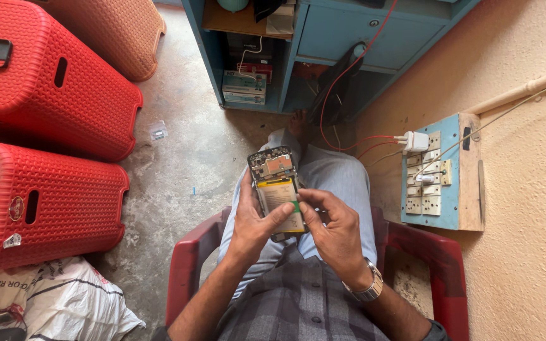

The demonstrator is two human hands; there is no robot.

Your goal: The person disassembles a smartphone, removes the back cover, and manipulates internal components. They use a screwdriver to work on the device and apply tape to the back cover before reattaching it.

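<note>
The person sat in a red plastic chair (188,265), and both hands held an opened phone (277,189) above the lap, its back cover off so that the battery (280,202) and the circuit board near the top lay bare. The left hand (254,221) was the closed grip, cupping the phone from the side with its thumb across the battery; the right hand (333,230) pinched at the battery's right edge, by a small green tab (294,205). With nothing under the phone but the knees and the concrete floor (178,164), a slip of either thumb could probably have dropped it hard. Prying too sharply at that edge might have bent or punctured the battery. Farther off, a red wire (336,88) ran to a charger in the wall switchboard (440,173), close enough to snag a moving elbow
</note>
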